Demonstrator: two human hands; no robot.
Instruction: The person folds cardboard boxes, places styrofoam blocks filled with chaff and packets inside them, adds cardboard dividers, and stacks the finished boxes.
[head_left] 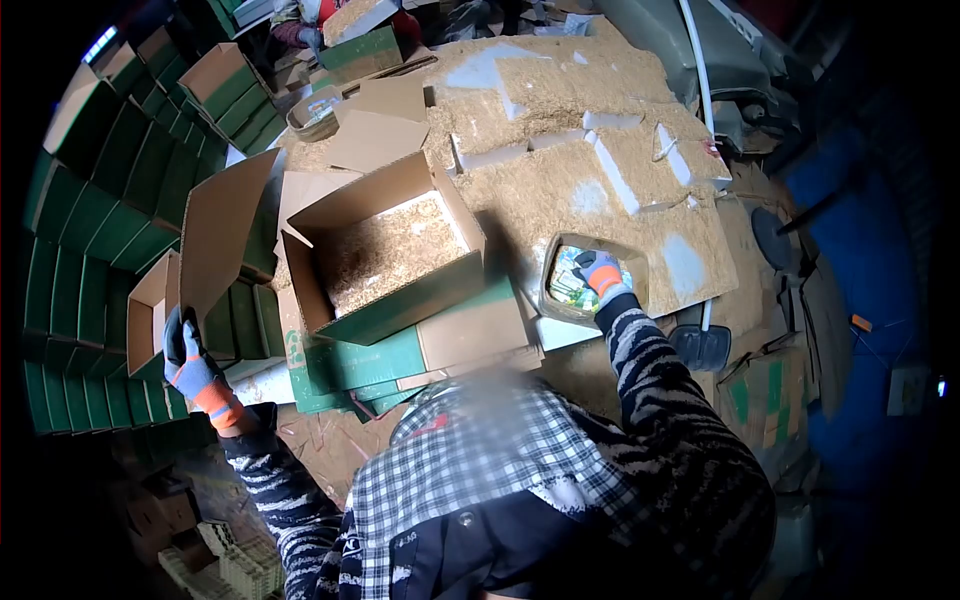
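Note:
My left hand (195,370), in a grey and orange glove, is closed on the lower edge of a brown cardboard sheet (220,230), which stands tilted at the left. The right hand (602,273), gloved alike, reaches into a small basket (645,270) of blue, green and white packets (572,290); its fingers are bent down on them, and whether it grips one is hard to tell. Between the hands sits an open cardboard box (335,200) with sawdust-like material (390,250) on its bottom. It rests on flat green and brown cardboard (470,335).
Green boxes (100,220) are stacked along the left. Sawdust-covered white blocks (615,170) fill the table behind the basket. A black scoop (700,347) lies right of my right arm. Another person (310,30) handles a box at the far end.

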